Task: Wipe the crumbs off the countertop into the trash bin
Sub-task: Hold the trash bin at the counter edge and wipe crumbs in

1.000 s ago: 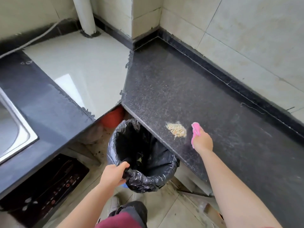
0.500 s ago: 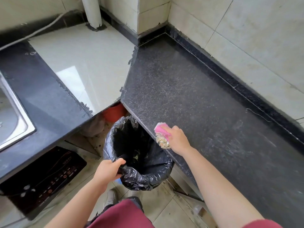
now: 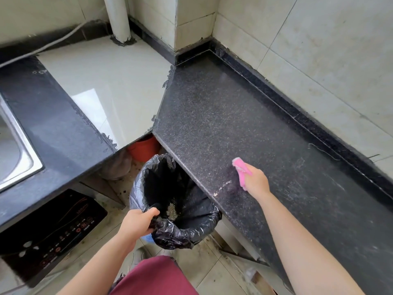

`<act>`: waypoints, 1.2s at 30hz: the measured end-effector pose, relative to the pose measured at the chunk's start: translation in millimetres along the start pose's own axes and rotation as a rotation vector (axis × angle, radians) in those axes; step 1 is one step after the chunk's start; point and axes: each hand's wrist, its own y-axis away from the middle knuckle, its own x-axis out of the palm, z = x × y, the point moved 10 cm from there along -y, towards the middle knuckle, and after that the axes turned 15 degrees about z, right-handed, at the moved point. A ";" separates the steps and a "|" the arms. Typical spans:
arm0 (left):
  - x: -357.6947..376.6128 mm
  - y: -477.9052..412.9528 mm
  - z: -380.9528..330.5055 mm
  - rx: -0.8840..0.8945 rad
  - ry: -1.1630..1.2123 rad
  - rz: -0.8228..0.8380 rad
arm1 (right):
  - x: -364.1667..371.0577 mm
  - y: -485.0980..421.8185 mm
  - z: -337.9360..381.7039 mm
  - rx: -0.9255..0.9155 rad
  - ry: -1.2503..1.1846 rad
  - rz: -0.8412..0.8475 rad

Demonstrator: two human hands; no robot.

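Head view showed us the trash bin, lined with a black bag, sitting below the front edge of the dark speckled surface. Our left hand gripped the bin's near rim, with the fingers curled over the bunched edge of the bag. Our right hand was up and to the right of the bin, closed around a pink sponge and pressing it onto the surface a little back from the edge. A pale heap of crumbs lay inside the bin on the liner, just beyond our left thumb. Between the sponge and the bin a thin wet streak glistened on the surface. Behind the bin stood an orange-red pot. Far left of the bin we saw a steel sink, and lower down a black induction cooker.
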 end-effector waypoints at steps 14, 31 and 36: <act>1.6 17.7 14.5 -0.017 0.051 -0.045 | 115.6 52.7 76.0 -0.404 0.143 0.183; -90.7 106.2 171.0 -0.002 0.471 -0.197 | 278.6 124.3 134.7 -0.215 0.082 0.538; -163.7 169.4 283.8 0.009 0.603 -0.278 | 400.9 218.9 159.4 -0.138 -0.185 0.834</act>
